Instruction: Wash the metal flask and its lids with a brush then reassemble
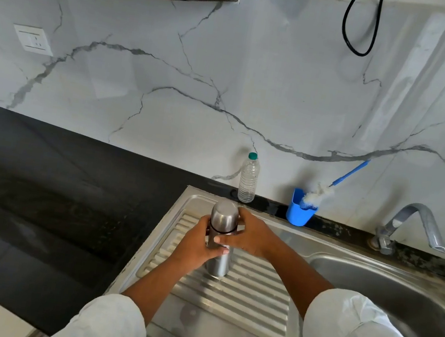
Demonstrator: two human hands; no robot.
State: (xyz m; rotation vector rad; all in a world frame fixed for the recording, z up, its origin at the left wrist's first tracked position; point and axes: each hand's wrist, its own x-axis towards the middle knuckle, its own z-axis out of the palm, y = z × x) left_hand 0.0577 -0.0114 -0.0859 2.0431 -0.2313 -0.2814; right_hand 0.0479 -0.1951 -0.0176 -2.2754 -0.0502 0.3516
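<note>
Plastic bottle (248,181) on counter (38,183); tap (432,226) beside sink (401,284).

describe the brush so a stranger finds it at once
Behind the steel sink, between the clear plastic bottle and the tap, stands a blue cup. The brush leans in it: the only thing with fluffy white bristles and a thin blue handle.

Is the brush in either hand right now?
No: the brush leans in the blue cup, while the left hand and right hand hold the metal flask.

Silver flask (217,260), blue cup (297,213), grey-veined white wall (231,67).
</note>
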